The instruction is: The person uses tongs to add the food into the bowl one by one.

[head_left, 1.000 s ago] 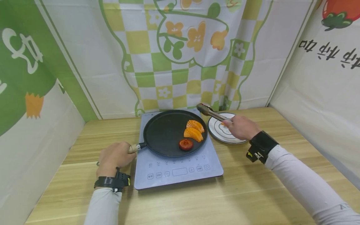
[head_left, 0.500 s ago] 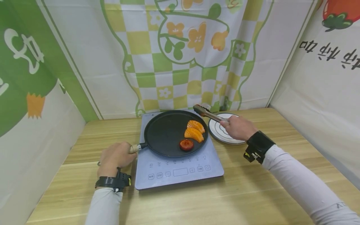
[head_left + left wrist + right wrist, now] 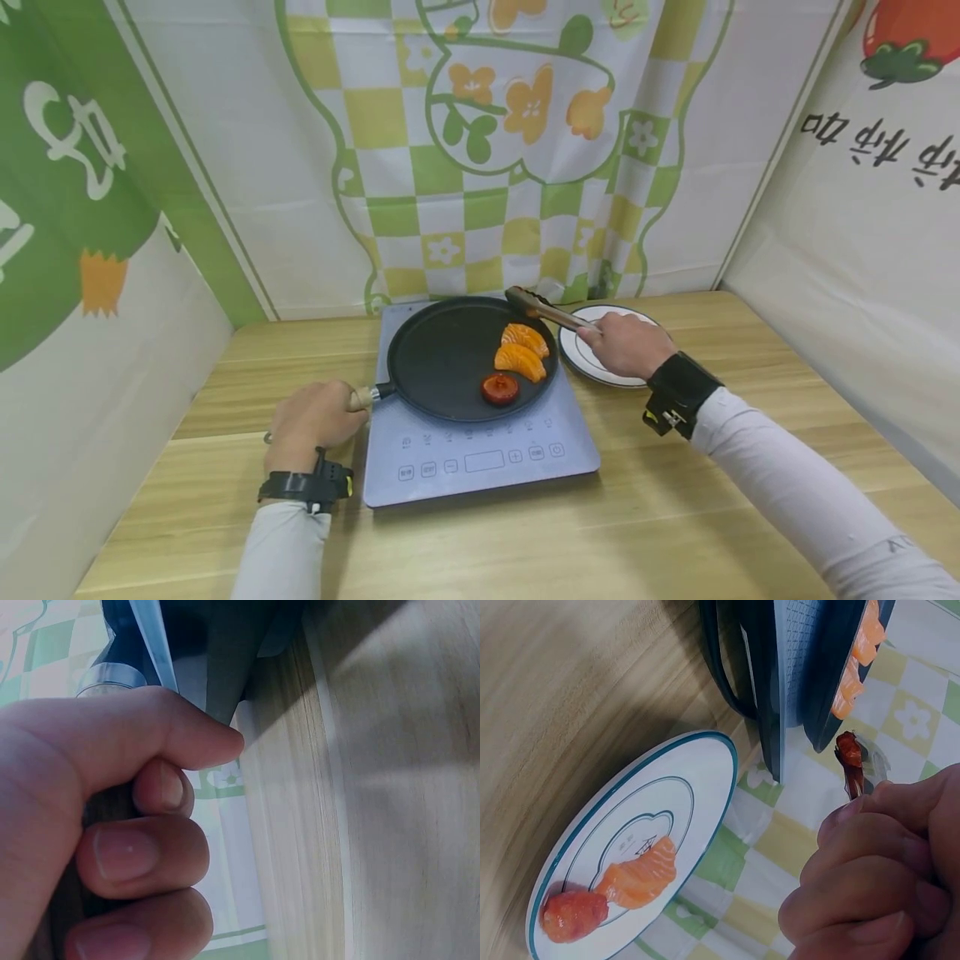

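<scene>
My left hand grips the wooden handle of a flat black frying pan. Curled fingers wrap that handle in the left wrist view. On the pan's right side lie two orange salmon slices and a round red piece, like a cut tomato. My right hand holds metal tongs, their tips above the pan's far right rim. A dark red piece shows at the tong tips in the right wrist view; its kind is unclear.
A grey induction cooktop carries the pan. Beside it stands a white plate with a dark rim, bearing a salmon slice and a red piece. A patterned curtain hangs behind the wooden table.
My right hand and the tongs have moved left, from near the plate to over the pan's far right rim. The left hand keeps its grip on the handle.
</scene>
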Tool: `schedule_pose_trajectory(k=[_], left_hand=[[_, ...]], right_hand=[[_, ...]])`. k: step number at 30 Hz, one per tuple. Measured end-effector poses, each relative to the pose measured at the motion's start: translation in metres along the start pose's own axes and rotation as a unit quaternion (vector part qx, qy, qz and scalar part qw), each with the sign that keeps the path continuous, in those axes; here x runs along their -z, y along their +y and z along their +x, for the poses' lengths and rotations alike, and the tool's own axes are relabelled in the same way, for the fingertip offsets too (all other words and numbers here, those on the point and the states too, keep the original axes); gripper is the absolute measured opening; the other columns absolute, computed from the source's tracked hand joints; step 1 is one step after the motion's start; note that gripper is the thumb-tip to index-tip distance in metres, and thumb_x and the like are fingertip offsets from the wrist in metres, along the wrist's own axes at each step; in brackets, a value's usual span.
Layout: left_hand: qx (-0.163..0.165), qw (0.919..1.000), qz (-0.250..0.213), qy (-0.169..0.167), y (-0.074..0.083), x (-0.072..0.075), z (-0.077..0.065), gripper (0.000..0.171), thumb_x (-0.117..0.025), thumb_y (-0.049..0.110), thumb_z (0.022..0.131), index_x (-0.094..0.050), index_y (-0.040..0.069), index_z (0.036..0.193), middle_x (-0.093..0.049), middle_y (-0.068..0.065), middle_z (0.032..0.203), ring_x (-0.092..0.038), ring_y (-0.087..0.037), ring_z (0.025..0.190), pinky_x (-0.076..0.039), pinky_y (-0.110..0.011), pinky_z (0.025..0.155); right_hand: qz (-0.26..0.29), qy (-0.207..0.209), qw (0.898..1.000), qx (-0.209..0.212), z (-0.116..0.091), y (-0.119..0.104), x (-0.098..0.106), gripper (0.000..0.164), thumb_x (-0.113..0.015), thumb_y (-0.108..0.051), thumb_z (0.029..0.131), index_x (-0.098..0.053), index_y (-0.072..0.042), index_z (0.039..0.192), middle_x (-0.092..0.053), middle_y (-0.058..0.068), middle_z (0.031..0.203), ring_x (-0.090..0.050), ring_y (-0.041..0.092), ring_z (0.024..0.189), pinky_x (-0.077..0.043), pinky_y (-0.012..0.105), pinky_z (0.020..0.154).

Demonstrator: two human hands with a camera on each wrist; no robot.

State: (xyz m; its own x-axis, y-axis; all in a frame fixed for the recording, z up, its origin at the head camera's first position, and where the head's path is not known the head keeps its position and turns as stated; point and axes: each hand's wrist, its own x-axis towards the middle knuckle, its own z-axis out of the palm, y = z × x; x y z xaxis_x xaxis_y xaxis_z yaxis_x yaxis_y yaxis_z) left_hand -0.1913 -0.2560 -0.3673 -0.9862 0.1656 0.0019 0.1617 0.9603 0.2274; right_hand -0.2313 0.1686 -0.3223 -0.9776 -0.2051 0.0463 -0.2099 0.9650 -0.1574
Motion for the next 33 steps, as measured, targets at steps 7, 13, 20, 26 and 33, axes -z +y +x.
schedule_pose_trajectory(k=[7,13,20,26,33], left_hand=[[0.004,1.0,-0.003,-0.004,0.0,-0.001,-0.001,0.033,-0.06,0.035,0.086,-0.046,0.016,0.062,-0.046,0.0,0.061,-0.045,-0.019,0.057,-0.034,-0.036,0.052],[0.004,1.0,0.001,-0.002,0.001,-0.002,-0.001,0.033,-0.06,0.036,0.086,-0.047,0.016,0.063,-0.046,0.0,0.061,-0.045,-0.019,0.058,-0.034,-0.036,0.052],[0.007,1.0,-0.004,-0.003,0.003,-0.001,-0.002,0.032,-0.061,0.035,0.086,-0.048,0.016,0.063,-0.047,0.0,0.061,-0.045,-0.019,0.057,-0.033,-0.036,0.052],[0.009,1.0,-0.002,-0.005,0.003,0.001,-0.002,0.031,-0.06,0.035,0.086,-0.049,0.016,0.064,-0.047,-0.001,0.061,-0.046,-0.019,0.057,-0.034,-0.036,0.052],[0.01,0.9999,-0.003,-0.004,0.002,0.002,-0.003,0.032,-0.06,0.035,0.086,-0.048,0.016,0.063,-0.047,-0.001,0.062,-0.046,-0.019,0.058,-0.034,-0.036,0.052]], right_hand=[[-0.016,-0.011,1.0,-0.012,0.003,-0.009,-0.005,0.042,-0.035,-0.047,0.1,-0.061,-0.015,0.093,-0.055,0.004,0.078,-0.055,0.023,0.069,-0.041,0.043,0.057],[-0.029,0.001,1.0,-0.009,0.006,-0.014,-0.007,0.043,-0.037,-0.048,0.099,-0.062,-0.013,0.094,-0.059,0.005,0.084,-0.059,0.026,0.076,-0.043,0.047,0.062],[-0.066,0.017,0.998,0.002,0.013,-0.018,-0.012,0.043,-0.039,-0.049,0.098,-0.061,-0.013,0.087,-0.058,0.005,0.078,-0.058,0.025,0.071,-0.044,0.046,0.06],[-0.09,0.036,0.995,0.008,0.016,-0.022,-0.014,0.042,-0.042,-0.048,0.098,-0.058,-0.013,0.081,-0.055,0.005,0.073,-0.056,0.024,0.067,-0.044,0.045,0.058],[-0.113,0.061,0.992,0.019,0.02,-0.023,-0.017,0.042,-0.042,-0.048,0.098,-0.054,-0.015,0.074,-0.052,0.003,0.066,-0.053,0.023,0.06,-0.043,0.044,0.053]])
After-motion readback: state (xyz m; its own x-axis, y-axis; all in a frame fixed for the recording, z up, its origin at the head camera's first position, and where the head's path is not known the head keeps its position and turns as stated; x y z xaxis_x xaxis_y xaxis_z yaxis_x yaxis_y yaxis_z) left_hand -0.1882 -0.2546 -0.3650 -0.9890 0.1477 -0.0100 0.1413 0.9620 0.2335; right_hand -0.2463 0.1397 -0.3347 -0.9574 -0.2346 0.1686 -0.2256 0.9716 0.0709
